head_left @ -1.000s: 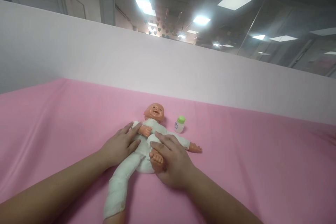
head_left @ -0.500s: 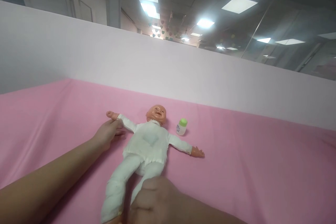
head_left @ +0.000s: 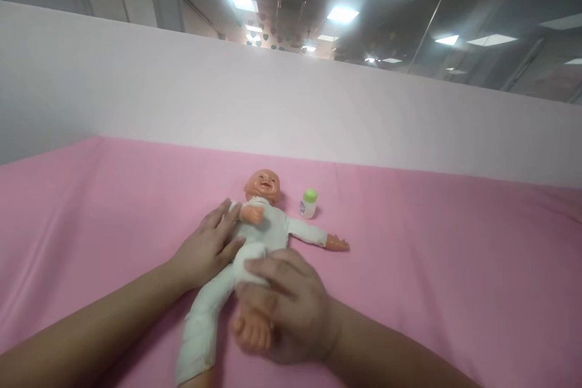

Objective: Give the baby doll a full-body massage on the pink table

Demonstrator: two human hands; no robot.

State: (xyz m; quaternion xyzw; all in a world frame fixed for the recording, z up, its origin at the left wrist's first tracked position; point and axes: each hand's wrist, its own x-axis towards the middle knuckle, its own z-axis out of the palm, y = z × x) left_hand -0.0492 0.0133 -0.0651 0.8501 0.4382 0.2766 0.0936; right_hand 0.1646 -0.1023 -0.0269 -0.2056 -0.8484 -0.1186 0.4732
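A baby doll with a white cloth body lies on its back, head away from me. My left hand is at the doll's side, its fingers against the sleeve of the arm, which lies bent across the chest. The thumb rests by the doll's waist. My right hand is wrapped around the lower part of one leg, which is bent up with its bare foot towards me. The doll's other leg stretches straight down, and its other arm reaches out to the right.
A small bottle with a green cap stands upright to the right of the doll's head. Pink sheeting covers the surface, with a few creases. A low white wall runs along the far side, with glass above it.
The doll's arm beside my left hand has folded in from outstretched to across the chest. My right hand has moved up and bent the doll's leg. The view has tilted down slightly.
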